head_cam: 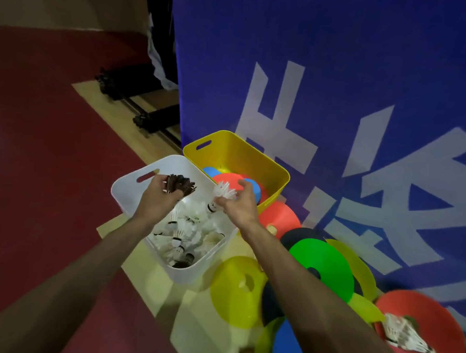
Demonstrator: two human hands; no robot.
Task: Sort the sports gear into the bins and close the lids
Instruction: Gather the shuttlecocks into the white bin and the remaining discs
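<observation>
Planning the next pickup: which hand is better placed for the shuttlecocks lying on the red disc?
Right, probably: the loose shuttlecocks lie on the right hand's side, while the left hand grips dark shuttlecocks over the white bin.

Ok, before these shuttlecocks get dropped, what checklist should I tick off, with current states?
1. The left hand grips dark shuttlecocks above the white bin: ok.
2. The right hand has its white shuttlecocks clear of the yellow bin: cannot tell, they sit near the shared edge.
3. White bin holds only shuttlecocks: ok, as far as shows.
4. Yellow bin holds only discs: ok, as far as shows.
5. Floor gear sorted: not ok; a green disc and loose shuttlecocks on a red disc lie outside.
6. Lids at hand: cannot tell, none in view.
</observation>
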